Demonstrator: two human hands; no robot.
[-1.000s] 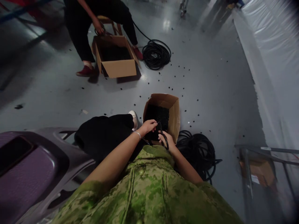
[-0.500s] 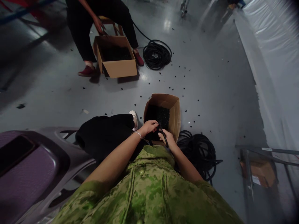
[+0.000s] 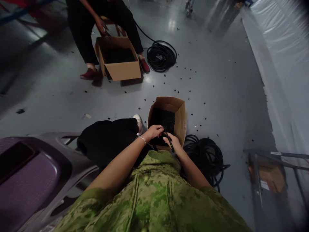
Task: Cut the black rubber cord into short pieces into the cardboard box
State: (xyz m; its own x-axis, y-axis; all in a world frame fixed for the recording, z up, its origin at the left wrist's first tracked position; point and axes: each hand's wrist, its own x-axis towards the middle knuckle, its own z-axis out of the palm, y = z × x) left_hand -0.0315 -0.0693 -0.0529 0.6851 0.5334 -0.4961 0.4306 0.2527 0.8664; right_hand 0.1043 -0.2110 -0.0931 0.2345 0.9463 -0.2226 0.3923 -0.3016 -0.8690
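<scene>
Over the open cardboard box [image 3: 181, 120] in front of me, my two hands are close together. My left hand [image 3: 154, 132], a bracelet at its wrist, is closed in a pinch at the far end of a slim black tool [image 3: 170, 143]; what the fingertips hold is too small to make out. The tool looks like scissors, and my right hand [image 3: 175, 144] is wrapped around its handles. Small black pieces [image 3: 167, 119] cover the bottom of the box. A loose black hose coil [image 3: 207, 158] lies right of the box.
Across from me sits a person [image 3: 82, 35] with one hand above another cardboard box [image 3: 123, 71]. A neat black hose coil [image 3: 161, 56] lies beside them. Small black bits dot the grey floor [image 3: 217, 80]. A purple chair [image 3: 31, 190] bearing a dark phone-like slab stands at left.
My hands stay almost in place, with only a slight shift at the tool. The seated person's shoe beside the hose coil has moved a little outward and toward me.
</scene>
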